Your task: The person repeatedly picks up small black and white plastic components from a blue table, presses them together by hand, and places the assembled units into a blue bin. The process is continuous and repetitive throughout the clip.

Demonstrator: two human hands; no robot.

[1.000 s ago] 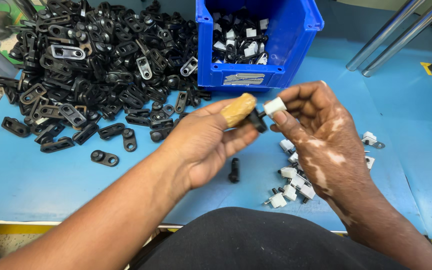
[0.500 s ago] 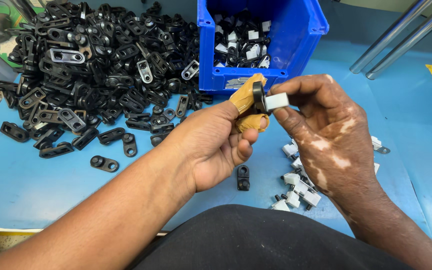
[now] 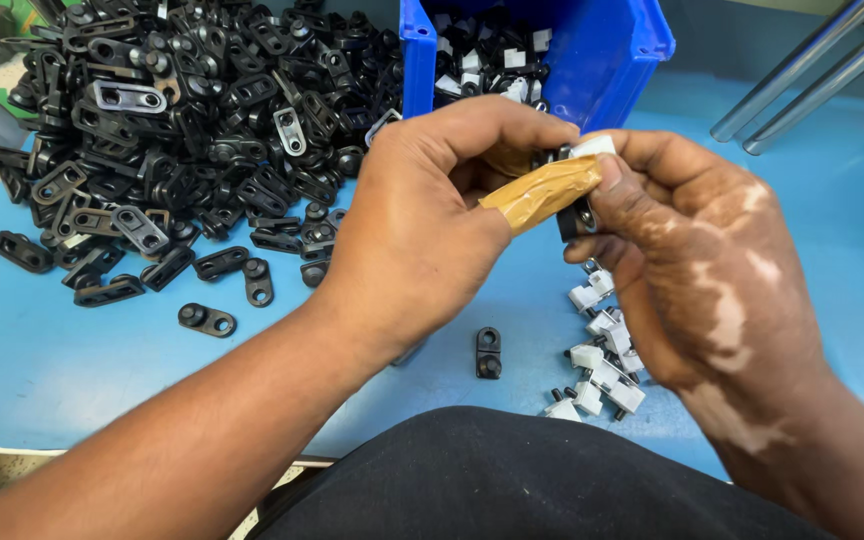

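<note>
Spreading across the upper left of the blue work table (image 3: 72, 360), a large heap of black moulded plastic link pieces (image 3: 192, 130) lies just left of the blue plastic parts bin (image 3: 602, 60), which serves as the landmark for this view. The bin holds a mix of small black and white pieces and stands at the far edge of the table; two grey metal rods (image 3: 802, 80) run off to its right. Directly in front of the bin, the left hand (image 3: 422, 230) and the right hand (image 3: 712, 270) meet above the table. Compared with half a second ago, both hands have come closer together and risen toward the camera, and the left thumb, wrapped in tan tape (image 3: 542, 190), now presses across the part instead of beside it. Between the fingertips of both hands sits a small black plastic link with a white plastic clip (image 3: 584, 180) at its top; both hands are closed on this one assembly. The change suggests that the white clip is being pushed home into the black link. Below the bin and under the right hand lies a small cluster of loose white plastic clips (image 3: 597, 370), and just left of it a single black link (image 3: 489, 352).
</note>
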